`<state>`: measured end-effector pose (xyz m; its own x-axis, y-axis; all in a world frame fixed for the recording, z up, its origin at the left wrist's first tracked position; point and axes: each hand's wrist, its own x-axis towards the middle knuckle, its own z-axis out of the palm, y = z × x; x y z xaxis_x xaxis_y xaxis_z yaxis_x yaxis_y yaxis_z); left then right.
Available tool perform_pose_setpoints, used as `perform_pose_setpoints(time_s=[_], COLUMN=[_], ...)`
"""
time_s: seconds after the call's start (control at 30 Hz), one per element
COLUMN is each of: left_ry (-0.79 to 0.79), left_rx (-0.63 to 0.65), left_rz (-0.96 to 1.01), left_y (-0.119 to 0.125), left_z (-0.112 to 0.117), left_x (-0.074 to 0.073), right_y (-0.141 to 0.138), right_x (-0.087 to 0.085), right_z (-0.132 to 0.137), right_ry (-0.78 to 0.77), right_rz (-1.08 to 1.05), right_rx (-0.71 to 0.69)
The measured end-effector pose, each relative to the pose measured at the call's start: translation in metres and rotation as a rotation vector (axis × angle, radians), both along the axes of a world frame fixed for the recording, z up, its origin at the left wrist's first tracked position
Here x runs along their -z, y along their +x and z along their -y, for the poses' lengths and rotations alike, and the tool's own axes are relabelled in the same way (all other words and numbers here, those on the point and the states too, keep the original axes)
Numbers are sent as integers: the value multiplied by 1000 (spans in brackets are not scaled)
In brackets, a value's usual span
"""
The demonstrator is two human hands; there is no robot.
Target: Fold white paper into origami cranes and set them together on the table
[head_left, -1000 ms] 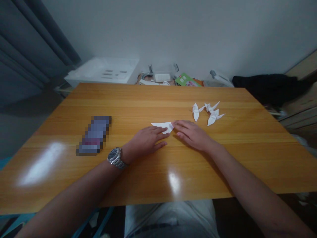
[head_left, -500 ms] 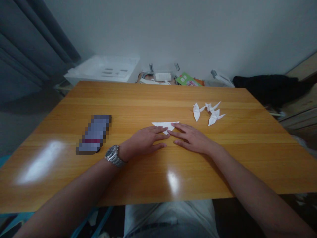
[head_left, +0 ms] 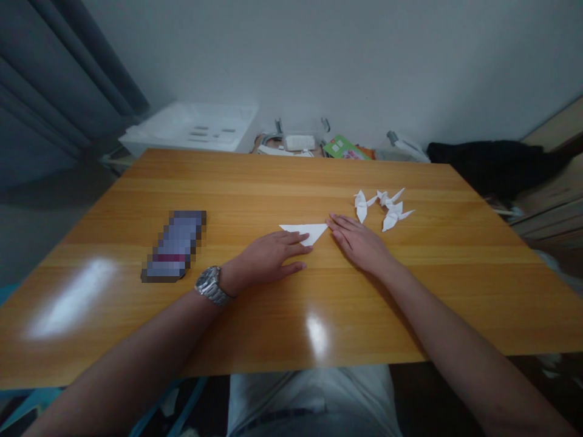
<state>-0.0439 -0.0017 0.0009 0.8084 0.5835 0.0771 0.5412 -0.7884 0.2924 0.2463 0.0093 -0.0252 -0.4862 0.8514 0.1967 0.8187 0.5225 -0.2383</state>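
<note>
A white sheet of paper (head_left: 314,232), folded into a triangle with its long edge away from me, lies flat on the wooden table (head_left: 255,328). My left hand (head_left: 276,255) rests over its left part, fingers stretched out and pressing it down; they hide some of its lower side. At the paper's right corner is my right hand (head_left: 357,241), its fingers extended and lying flat, with the fingertips at or just beside that corner. Three white folded paper cranes (head_left: 361,206) sit beyond my right hand.
A phone (head_left: 175,246), blurred out, lies on the left of the table. Behind the far edge stand a white plastic bin (head_left: 191,124) and a green booklet (head_left: 344,147) among other items. Dark cloth (head_left: 496,158) lies at the back right.
My right hand has slid to the right along the paper's far edge, from the middle to its right corner. My left hand has stayed in place on the paper.
</note>
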Motion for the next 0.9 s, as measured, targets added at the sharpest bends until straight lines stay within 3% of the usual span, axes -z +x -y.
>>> perform_pose_setpoints(time_s=[0.27,0.57,0.7,0.9], left_ry=[60,170,219,225], left_rx=[-3,-83,-166,-256], left_rz=[19,-11,-16,-4], left_y=[1,13,9,6], left_z=[2,12,9,6], left_x=[5,-1,1,2], right_y=[-1,2,3,-11], right_x=[4,3,-1,-8], right_z=[-2,0,4,16], right_ry=[17,54,75,79], right_rz=[39,46,30,-5], right_rx=[0,-33,-116,-366])
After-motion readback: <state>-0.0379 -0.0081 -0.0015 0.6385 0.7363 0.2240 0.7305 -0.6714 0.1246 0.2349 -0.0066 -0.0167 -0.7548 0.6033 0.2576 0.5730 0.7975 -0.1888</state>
